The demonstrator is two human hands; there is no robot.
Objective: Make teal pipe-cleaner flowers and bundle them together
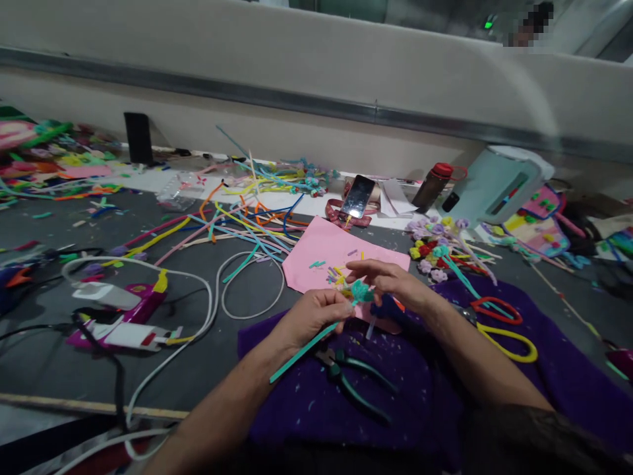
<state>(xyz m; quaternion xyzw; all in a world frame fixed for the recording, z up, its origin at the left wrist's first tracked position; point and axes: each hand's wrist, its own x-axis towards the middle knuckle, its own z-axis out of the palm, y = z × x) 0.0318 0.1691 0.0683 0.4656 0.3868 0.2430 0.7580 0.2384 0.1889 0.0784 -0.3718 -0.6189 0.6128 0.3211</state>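
Note:
My left hand (316,316) pinches a teal pipe-cleaner flower (362,291) just below its looped head. The flower's fuzzy stem (302,353) slants down to the left, past my wrist. Over the head's right side reaches my right hand (395,282), its fingers extended and apart; whether a fingertip touches the loops I cannot tell. Below my hands, dark-handled pliers (363,389) lie on a purple cloth (306,409). Short pipe-cleaner snippets (336,274) are scattered on a pink sheet (316,247) behind the flower.
Scissors (509,340) with red and yellow handles lie by my right forearm. Finished flowers (438,247) are heaped behind them. A phone (360,196), red-capped bottle (435,185) and pale pitcher (499,188) stand along the back. White cables (210,310) and loose pipe cleaners (173,241) spread leftward.

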